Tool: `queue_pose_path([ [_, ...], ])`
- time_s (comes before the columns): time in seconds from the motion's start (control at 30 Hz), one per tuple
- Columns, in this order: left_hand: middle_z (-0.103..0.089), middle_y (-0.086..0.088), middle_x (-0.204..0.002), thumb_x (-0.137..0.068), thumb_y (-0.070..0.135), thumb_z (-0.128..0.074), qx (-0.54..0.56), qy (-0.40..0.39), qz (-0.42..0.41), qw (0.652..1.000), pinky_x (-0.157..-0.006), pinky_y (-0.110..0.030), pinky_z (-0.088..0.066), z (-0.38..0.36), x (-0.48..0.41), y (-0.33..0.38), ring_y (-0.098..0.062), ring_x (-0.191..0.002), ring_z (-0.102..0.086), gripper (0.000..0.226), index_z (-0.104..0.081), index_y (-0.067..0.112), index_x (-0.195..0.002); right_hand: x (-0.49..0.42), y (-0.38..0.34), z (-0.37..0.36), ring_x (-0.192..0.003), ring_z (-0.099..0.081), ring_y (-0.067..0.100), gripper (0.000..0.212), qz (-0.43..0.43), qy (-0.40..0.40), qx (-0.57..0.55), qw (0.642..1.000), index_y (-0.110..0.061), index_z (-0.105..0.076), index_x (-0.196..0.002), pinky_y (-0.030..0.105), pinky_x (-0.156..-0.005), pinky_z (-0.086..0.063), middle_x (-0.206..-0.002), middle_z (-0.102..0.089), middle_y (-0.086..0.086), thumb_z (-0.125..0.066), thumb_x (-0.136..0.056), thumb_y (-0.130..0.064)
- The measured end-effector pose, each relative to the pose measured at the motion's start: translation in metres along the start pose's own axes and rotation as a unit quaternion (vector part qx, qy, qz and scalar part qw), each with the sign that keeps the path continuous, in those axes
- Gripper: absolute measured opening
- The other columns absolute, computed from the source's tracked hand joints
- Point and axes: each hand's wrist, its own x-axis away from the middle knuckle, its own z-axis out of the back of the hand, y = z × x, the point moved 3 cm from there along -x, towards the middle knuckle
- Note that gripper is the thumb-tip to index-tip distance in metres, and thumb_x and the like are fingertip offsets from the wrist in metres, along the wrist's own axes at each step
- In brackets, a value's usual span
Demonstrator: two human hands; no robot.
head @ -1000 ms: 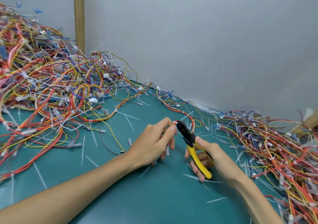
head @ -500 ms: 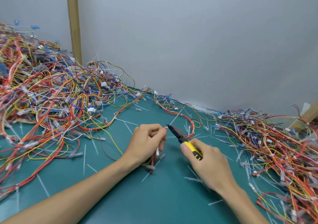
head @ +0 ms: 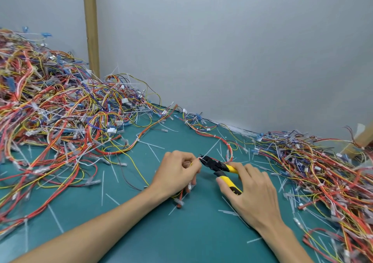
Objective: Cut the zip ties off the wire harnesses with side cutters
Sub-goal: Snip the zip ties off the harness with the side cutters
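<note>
While a harness (head: 220,141) is pinched in the left hand (head: 177,171) at frame centre, cutters (head: 220,168) gripped by the right hand (head: 250,190) are set at a tie; cut ties (head: 103,184) are strewn over the bench (head: 181,232), and piles at left (head: 50,105) and right (head: 323,171) are judged to remain

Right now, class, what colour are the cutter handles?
Yellow, with a black head, on the cutters in the right hand; head view.

Even soft light, faint shadows, wide-angle edge bending, slight blur.
</note>
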Motion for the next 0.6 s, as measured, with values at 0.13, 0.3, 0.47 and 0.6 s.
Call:
queue_pose_path([
  [0.13,-0.064,0.004,-0.047,-0.087,0.015,-0.052,-0.006,-0.004,0.003,1.000,-0.054,-0.019,-0.049,-0.0006,-0.0003,0.0000,-0.008,-0.036,-0.057,0.027,-0.062,0.011,-0.062,0.0007,0.0003,-0.0003,-0.073,-0.053,0.016,0.046,-0.013,-0.012,-0.018,1.000,-0.032,-0.061,-0.106,0.033,-0.068,-0.042,-0.078,-0.053,-0.011,-0.044,-0.084,-0.068],
  [0.3,-0.064,0.005,-0.047,-0.088,0.017,-0.053,-0.014,-0.007,0.004,1.000,-0.055,-0.022,-0.050,-0.0010,0.0002,-0.0011,-0.009,-0.037,-0.058,0.028,-0.062,0.012,-0.063,0.0017,-0.0018,0.0007,-0.073,-0.053,0.013,0.042,-0.021,-0.012,-0.044,0.999,-0.035,-0.060,-0.105,0.027,-0.062,-0.037,-0.077,-0.052,-0.013,-0.045,-0.082,-0.067],
  [0.47,-0.065,0.004,-0.048,-0.086,0.016,-0.053,-0.012,-0.016,0.010,1.000,-0.052,-0.019,-0.048,-0.0022,0.0009,-0.0006,-0.008,-0.037,-0.057,0.026,-0.062,0.012,-0.062,0.0010,-0.0037,0.0024,-0.072,-0.052,0.006,0.039,-0.030,-0.025,-0.058,0.998,-0.041,-0.058,-0.104,0.019,-0.052,-0.032,-0.077,-0.051,-0.015,-0.044,-0.080,-0.069],
  [0.6,-0.065,0.002,-0.048,-0.083,0.014,-0.053,-0.006,-0.019,0.017,1.000,-0.050,-0.016,-0.045,-0.0024,0.0013,0.0010,-0.008,-0.037,-0.056,0.025,-0.062,0.012,-0.061,0.0014,-0.0030,0.0023,-0.066,-0.053,0.006,0.041,-0.033,-0.035,-0.041,0.998,-0.041,-0.061,-0.099,0.023,-0.050,-0.034,-0.070,-0.052,-0.015,-0.042,-0.078,-0.071],
])
